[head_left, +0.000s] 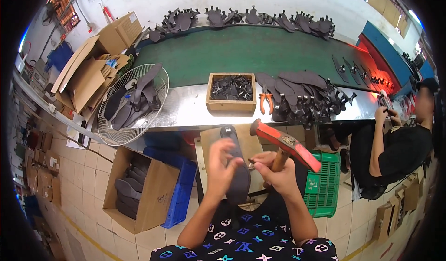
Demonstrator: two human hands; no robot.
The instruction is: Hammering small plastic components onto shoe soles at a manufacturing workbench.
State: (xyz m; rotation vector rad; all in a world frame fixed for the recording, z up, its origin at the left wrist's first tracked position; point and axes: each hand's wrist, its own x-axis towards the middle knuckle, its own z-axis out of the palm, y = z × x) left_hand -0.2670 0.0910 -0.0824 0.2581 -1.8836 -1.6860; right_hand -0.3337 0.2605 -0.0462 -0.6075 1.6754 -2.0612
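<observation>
A dark grey shoe sole (pixel 239 184) lies lengthwise in front of me on a wooden board (pixel 248 138), with a small shiny spot near its far end. My left hand (pixel 221 168) is over the sole, its fingers apart and slightly blurred, with nothing visible in them. My right hand (pixel 281 175) is closed around the wooden handle of a hammer (pixel 290 146) with a red head, which points up and away from the sole. A small dark piece (pixel 252 161) sits between that hand's thumb and forefinger, too small to name.
A wooden box (pixel 231 106) of small black parts, orange-handled pliers (pixel 266 104) and piled soles (pixel 297 89) stand on the bench before a green conveyor belt (pixel 232 47). A wire basket (pixel 106 121), carton of soles (pixel 160 186) and green crate (pixel 323 182) flank me. Another person (pixel 399 145) sits right.
</observation>
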